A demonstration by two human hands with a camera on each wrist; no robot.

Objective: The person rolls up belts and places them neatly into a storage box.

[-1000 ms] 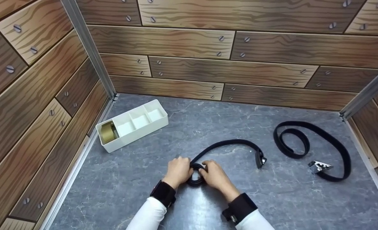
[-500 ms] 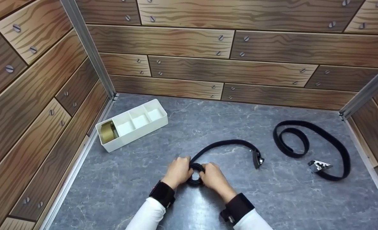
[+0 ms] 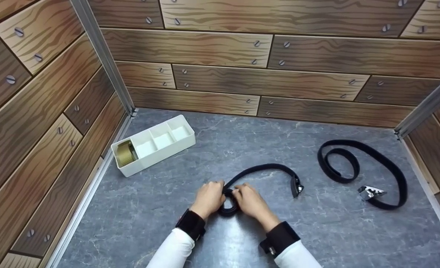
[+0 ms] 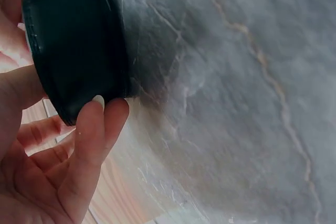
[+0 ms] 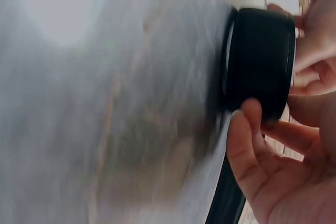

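A black belt is wound into a standing-edge coil (image 3: 227,213) on the grey surface, gripped from both sides. My left hand (image 3: 208,199) pinches the coil's left side, and my right hand (image 3: 254,203) pinches its right. In the left wrist view, fingertips press the outer face of the coil (image 4: 79,45) near its edge. The right wrist view has the coil (image 5: 260,61) between thumb and fingers. From the coil, the belt's loose strap (image 3: 266,166) arcs away to the right, ending in a buckle (image 3: 296,187).
Another black belt (image 3: 400,178), loosely curled, lies at the right with its silver buckle (image 3: 371,192). At the back left sits a white divided tray (image 3: 160,155), with an olive-gold rolled item (image 3: 124,153) in its nearest compartment. Wood-patterned walls (image 3: 220,80) enclose the surface.
The buckle end has slid left, toward the coil, and the loose strap's arc has shortened. My right hand has shifted slightly along the coil; my left stays nearly in place.
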